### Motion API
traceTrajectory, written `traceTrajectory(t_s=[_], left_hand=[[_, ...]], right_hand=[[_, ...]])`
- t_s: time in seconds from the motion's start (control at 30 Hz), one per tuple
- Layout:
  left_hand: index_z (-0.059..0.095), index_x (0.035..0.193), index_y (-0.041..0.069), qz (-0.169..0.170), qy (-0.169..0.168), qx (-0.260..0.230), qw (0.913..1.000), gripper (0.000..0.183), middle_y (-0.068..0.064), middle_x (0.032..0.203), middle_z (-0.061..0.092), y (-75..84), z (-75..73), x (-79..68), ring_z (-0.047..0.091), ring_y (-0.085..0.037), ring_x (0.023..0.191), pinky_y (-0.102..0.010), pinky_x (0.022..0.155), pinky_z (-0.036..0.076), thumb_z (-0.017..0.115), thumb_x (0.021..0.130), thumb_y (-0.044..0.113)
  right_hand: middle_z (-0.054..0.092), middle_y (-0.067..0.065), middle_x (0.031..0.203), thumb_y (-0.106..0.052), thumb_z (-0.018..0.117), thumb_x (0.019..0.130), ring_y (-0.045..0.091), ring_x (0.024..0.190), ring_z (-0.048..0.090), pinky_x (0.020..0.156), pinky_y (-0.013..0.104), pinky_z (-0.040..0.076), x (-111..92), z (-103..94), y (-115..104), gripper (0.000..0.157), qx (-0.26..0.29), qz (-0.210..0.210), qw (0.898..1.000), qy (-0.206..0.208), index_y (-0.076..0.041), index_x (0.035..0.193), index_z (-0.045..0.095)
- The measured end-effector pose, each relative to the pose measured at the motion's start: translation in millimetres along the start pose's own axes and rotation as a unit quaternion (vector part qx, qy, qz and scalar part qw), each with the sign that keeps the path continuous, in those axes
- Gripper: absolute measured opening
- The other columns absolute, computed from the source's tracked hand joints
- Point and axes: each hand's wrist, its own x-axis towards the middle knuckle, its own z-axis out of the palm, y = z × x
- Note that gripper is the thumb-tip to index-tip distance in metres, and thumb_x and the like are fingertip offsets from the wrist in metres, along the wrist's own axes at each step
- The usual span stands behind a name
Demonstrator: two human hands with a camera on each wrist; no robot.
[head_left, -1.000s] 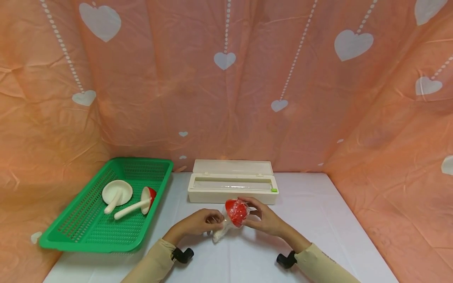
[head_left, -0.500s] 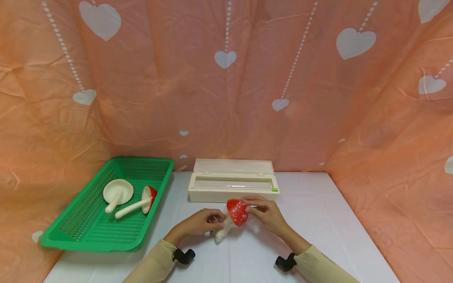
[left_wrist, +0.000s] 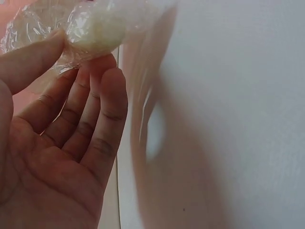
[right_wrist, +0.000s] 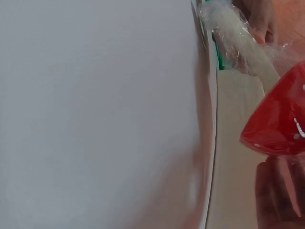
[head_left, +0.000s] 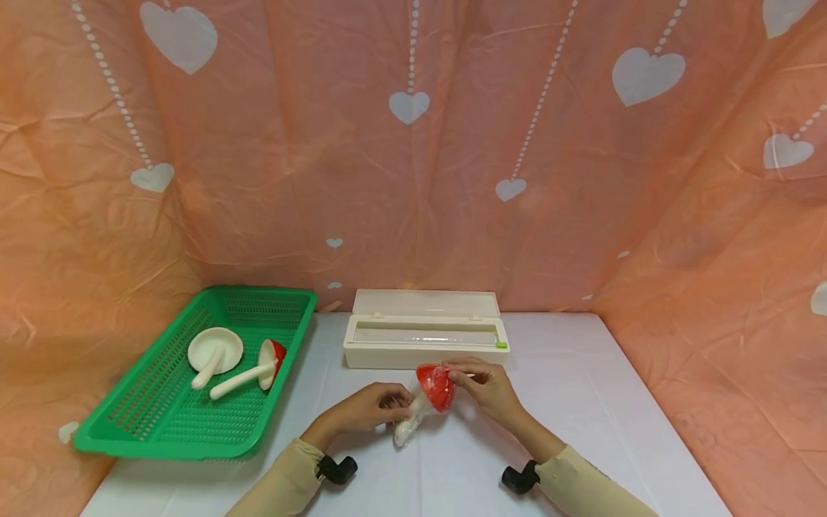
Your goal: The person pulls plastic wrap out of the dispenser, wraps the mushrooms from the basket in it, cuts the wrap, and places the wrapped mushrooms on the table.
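A toy mushroom (head_left: 437, 388) with a red, white-dotted cap and a pale stem is wrapped in clear cling film (right_wrist: 233, 36). It is held tilted above the table, just in front of the film dispenser, cap to the upper right. My left hand (head_left: 370, 408) pinches the wrapped stem (left_wrist: 97, 31) between thumb and fingertips, its palm showing in the left wrist view. On the other side, my right hand (head_left: 489, 391) has thumb and fingers at the top of the cap, pinching there. The right wrist view shows the red cap (right_wrist: 279, 119) over part of that hand's fingers.
Behind the hands stands a white cling film dispenser (head_left: 426, 357) with its lid (head_left: 426, 303) up and a green cutter slide (head_left: 501, 345) at the right. Two unwrapped toy mushrooms (head_left: 215, 352) lie in a green basket (head_left: 168, 450) at left. Cloth walls surround the white table (head_left: 568, 402).
My right hand has gone from spread fingers beside the cap to a closer grip on its top. The mushroom has shifted slightly right. My left hand keeps its hold on the stem.
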Motion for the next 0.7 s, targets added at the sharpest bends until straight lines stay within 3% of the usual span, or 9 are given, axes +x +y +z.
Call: traceTrajectory(t_s=[0.33, 0.57, 0.7], left_hand=[[0.070, 0.116, -0.001, 0.009, 0.026, -0.042, 0.9988, 0.019, -0.004, 0.100, 0.072, 2.6, 3.1, 4.5, 0.064, -0.004, 0.086, -0.023, 0.075, 0.057, 0.068, 0.106, 0.014], [0.070, 0.124, -0.005, -0.016, 0.083, -0.081, 0.9932, 0.026, -0.012, 0.111, 0.074, 8.0, 6.8, 10.7, 0.069, -0.008, 0.095, -0.026, 0.077, 0.060, 0.067, 0.107, 0.015], [0.070, 0.123, -0.003, -0.012, 0.101, -0.080, 0.9916, 0.026, -0.013, 0.110, 0.075, 11.0, 9.3, 15.6, 0.071, -0.010, 0.096, -0.029, 0.080, 0.061, 0.067, 0.108, 0.017]], right_hand=[[0.061, 0.031, 0.143, -0.002, 0.063, 0.107, 0.006, 0.119, 0.064, 0.097, 0.025, 0.057, -6, 0.9, -5, 0.039, -0.012, 0.060, 0.998, 0.009, 0.009, 0.144, 0.057], [0.063, 0.038, 0.128, -0.001, 0.062, 0.107, 0.020, 0.108, 0.074, 0.086, 0.042, 0.064, -14, -2.3, -8, 0.038, 0.041, 0.110, 0.993, 0.005, 0.015, 0.141, 0.054], [0.067, 0.037, 0.127, -0.007, 0.064, 0.108, 0.023, 0.103, 0.076, 0.087, 0.039, 0.064, -16, -1.3, -11, 0.036, 0.065, 0.166, 0.984, -0.012, 0.016, 0.136, 0.059]])
